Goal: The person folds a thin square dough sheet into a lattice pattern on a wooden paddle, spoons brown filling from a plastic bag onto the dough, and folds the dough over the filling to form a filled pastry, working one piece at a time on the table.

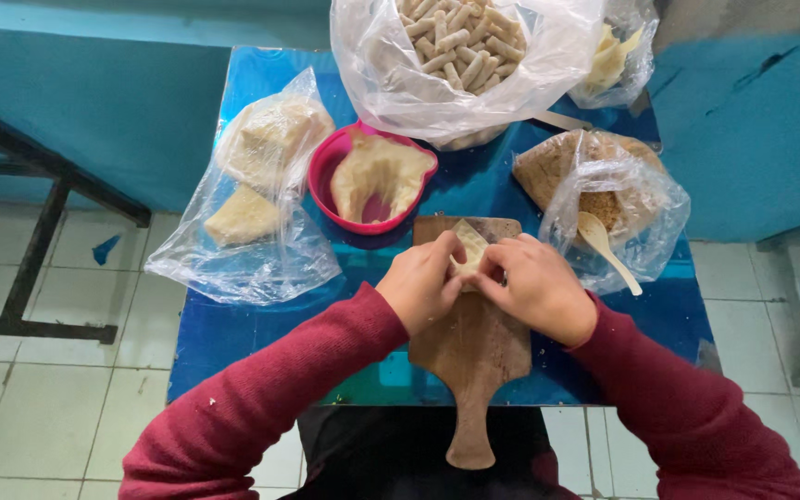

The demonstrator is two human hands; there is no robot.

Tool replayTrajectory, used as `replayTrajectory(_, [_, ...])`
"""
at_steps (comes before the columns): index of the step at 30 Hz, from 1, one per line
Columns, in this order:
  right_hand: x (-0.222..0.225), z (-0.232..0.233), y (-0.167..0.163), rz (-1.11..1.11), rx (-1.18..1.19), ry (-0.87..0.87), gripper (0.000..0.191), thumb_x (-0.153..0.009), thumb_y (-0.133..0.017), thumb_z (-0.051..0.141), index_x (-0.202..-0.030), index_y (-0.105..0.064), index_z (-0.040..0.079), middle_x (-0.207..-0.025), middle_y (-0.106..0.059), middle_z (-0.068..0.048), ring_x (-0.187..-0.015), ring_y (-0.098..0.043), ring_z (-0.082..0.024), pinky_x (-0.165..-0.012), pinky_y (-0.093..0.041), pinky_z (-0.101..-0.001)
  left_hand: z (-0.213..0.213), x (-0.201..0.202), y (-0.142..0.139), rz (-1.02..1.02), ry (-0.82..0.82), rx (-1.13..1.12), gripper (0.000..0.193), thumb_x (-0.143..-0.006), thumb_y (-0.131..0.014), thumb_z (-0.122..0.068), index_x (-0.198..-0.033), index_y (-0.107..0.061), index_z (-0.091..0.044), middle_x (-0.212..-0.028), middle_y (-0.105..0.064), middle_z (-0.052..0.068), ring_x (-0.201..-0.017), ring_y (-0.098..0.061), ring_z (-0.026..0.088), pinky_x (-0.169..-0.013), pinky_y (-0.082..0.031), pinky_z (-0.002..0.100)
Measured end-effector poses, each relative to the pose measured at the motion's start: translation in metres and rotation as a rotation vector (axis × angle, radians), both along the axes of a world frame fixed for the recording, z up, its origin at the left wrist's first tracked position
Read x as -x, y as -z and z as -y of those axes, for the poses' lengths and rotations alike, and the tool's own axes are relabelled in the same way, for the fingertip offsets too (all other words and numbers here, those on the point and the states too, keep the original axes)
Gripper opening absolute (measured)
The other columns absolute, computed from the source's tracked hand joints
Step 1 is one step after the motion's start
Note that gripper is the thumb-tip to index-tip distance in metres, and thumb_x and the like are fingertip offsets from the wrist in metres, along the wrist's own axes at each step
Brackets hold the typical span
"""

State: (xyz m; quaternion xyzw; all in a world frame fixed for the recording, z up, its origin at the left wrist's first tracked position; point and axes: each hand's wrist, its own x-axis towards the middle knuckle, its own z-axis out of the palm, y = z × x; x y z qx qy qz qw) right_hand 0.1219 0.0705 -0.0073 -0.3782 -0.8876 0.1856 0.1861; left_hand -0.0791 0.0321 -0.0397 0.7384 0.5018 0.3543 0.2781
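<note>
Both our left hand point(423, 282) & right hand point(537, 285) pinch the dough piece point(470, 248) over the wooden board point(474, 347), w/ pink bowl point(333, 167) close by for easy reach.

clear plastic bag of pale rolls point(460, 56) at table's far edge, crumb bag point(604, 199) right, dough-block bag point(252, 194) left

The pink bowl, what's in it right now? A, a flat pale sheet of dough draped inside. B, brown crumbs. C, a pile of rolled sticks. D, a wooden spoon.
A: the pink bowl holds a pale dough sheet draped over its inside; the rolled sticks sit in a plastic bag behind it, and the spoon lies with the brown crumbs in the bag to the right.
</note>
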Motion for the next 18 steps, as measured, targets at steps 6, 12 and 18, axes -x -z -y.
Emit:
replayTrajectory(6, [-0.001,0.001,-0.003,-0.084,0.127,0.041,0.017,-0.079,-0.076,0.015,-0.088,-0.065,0.007,-0.081,-0.068,-0.008,-0.083,-0.062,-0.03,-0.074,-0.049,-0.0415,0.0,0.007,0.003,0.002,0.011,-0.055,0.015,-0.085,-0.07,-0.009,-0.097,-0.062,-0.008,-0.091,-0.065,0.013,-0.088,-0.067,0.034,-0.075,-0.054,0.043])
replayTrajectory(12, [-0.002,0.01,-0.008,-0.014,-0.072,-0.05,0.008,-0.083,-0.069,0.009,-0.089,-0.071,0.013,-0.086,-0.069,-0.004,-0.088,-0.061,-0.029,-0.079,-0.046,-0.0407,0.006,0.006,0.004,-0.163,0.08,-0.095,0.013,-0.084,-0.068,-0.008,-0.097,-0.066,-0.009,-0.097,-0.064,0.012,-0.097,-0.061,0.035,-0.084,-0.052,0.045])
replayTrajectory(18, [-0.001,0.017,-0.011,0.035,-0.129,-0.055,0.008,-0.081,-0.072,0.015,-0.088,-0.071,0.013,-0.088,-0.068,-0.004,-0.088,-0.06,-0.028,-0.079,-0.044,-0.0413,0.009,0.004,-0.002,-0.207,0.098,-0.072,0.015,-0.084,-0.07,-0.012,-0.096,-0.062,-0.007,-0.1,-0.062,0.013,-0.098,-0.059,0.036,-0.081,-0.052,0.045])
